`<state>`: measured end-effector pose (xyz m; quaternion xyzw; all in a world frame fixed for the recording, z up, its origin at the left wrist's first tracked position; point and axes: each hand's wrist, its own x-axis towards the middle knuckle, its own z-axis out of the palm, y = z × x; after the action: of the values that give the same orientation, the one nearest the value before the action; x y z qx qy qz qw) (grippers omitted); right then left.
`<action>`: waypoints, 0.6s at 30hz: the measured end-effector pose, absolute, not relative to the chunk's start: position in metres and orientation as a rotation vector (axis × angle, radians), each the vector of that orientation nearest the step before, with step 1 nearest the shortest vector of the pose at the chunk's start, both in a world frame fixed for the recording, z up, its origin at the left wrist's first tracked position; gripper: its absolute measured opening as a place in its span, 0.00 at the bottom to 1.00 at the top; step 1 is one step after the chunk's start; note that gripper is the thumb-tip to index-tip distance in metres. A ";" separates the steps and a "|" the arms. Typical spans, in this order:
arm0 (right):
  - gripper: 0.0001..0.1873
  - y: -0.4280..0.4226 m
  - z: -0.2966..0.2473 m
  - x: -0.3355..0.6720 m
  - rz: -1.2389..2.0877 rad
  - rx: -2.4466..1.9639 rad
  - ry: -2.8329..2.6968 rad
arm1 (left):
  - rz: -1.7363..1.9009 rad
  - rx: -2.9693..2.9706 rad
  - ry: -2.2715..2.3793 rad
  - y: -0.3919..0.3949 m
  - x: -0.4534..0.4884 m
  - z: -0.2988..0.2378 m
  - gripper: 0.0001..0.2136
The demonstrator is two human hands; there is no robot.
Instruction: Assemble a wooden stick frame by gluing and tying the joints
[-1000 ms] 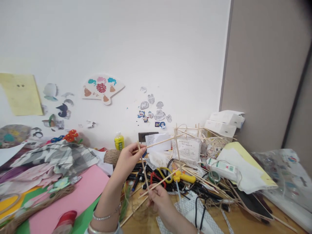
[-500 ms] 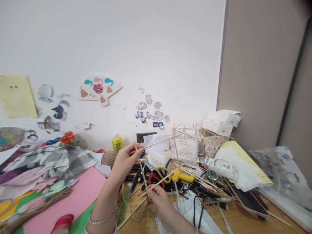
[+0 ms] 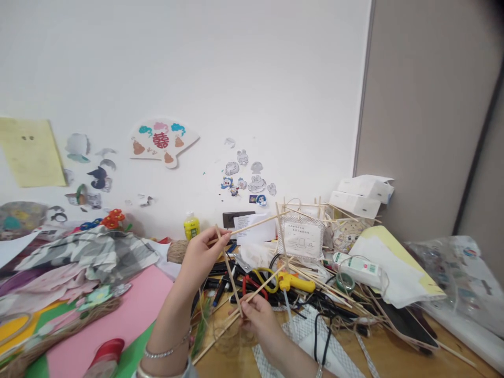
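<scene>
My left hand (image 3: 205, 252) is raised over the desk, pinching the upper corner of a frame of thin wooden sticks (image 3: 258, 223) where two sticks cross. My right hand (image 3: 255, 315) is lower, fingers closed on the frame's bottom corner, where a diagonal stick (image 3: 262, 289) meets the near upright stick (image 3: 228, 268). The frame's far upright (image 3: 282, 231) stands in front of a small mesh-edged card (image 3: 301, 237). A pile of loose sticks (image 3: 326, 286) lies on the desk to the right.
A yellow glue gun (image 3: 293, 282), scissors with red and yellow handles (image 3: 260, 281), pens and black cables crowd the desk's middle. A twine ball (image 3: 178, 251) and a yellow bottle (image 3: 191, 227) stand behind. Pink paper (image 3: 129, 310), patterned cloth (image 3: 90, 252), white boxes (image 3: 364, 191) surround them.
The stick frame has tilted slightly and my right hand has shifted a little along its bottom corner; both hands keep their grip.
</scene>
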<state>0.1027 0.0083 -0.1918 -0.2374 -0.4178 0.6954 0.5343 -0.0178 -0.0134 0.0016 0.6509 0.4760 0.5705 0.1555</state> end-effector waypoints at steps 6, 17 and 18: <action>0.27 0.011 -0.194 0.104 1.602 -0.615 -1.071 | 1.622 1.898 1.385 -0.017 -0.017 0.003 0.14; 0.31 0.010 -0.188 0.102 1.547 -0.683 -1.166 | 1.583 1.957 1.412 -0.018 -0.018 0.003 0.14; 0.30 0.010 -0.188 0.102 1.544 -0.689 -1.180 | 1.581 1.960 1.409 -0.018 -0.018 0.003 0.14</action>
<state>0.1018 0.0097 -0.1878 -0.2866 -0.4910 0.6425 0.5138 -0.0179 -0.0179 0.0032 0.6736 0.4845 0.5434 0.1278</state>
